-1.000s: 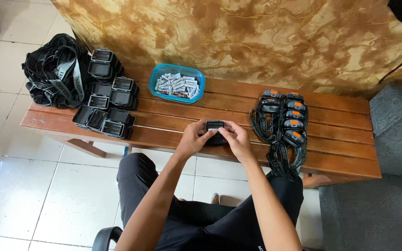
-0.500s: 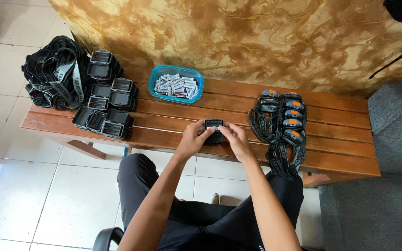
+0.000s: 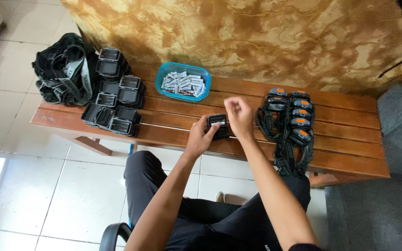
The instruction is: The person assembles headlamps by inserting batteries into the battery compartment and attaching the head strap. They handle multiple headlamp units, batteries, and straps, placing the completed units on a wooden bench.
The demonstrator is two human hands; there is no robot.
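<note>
My left hand [image 3: 200,135] grips a small black battery case [image 3: 217,122] just above the wooden bench [image 3: 340,153], its open side facing up. My right hand [image 3: 239,115] hovers right beside the case with its fingers curled; whether something small is pinched in them cannot be told. A blue plastic tub of batteries [image 3: 184,82] stands behind the hands near the wall. To the right lie several black headlamps with orange buttons [image 3: 290,115], their straps hanging over the bench's front edge.
At the bench's left end several open black battery cases [image 3: 115,101] are stacked, with a heap of black and grey straps [image 3: 62,69] beyond them. A marbled brown wall runs behind. White floor tiles lie below; a grey seat [image 3: 394,139] stands at right.
My right hand has lifted off the case and moved up and to the right. My left hand keeps holding the case in about the same place.
</note>
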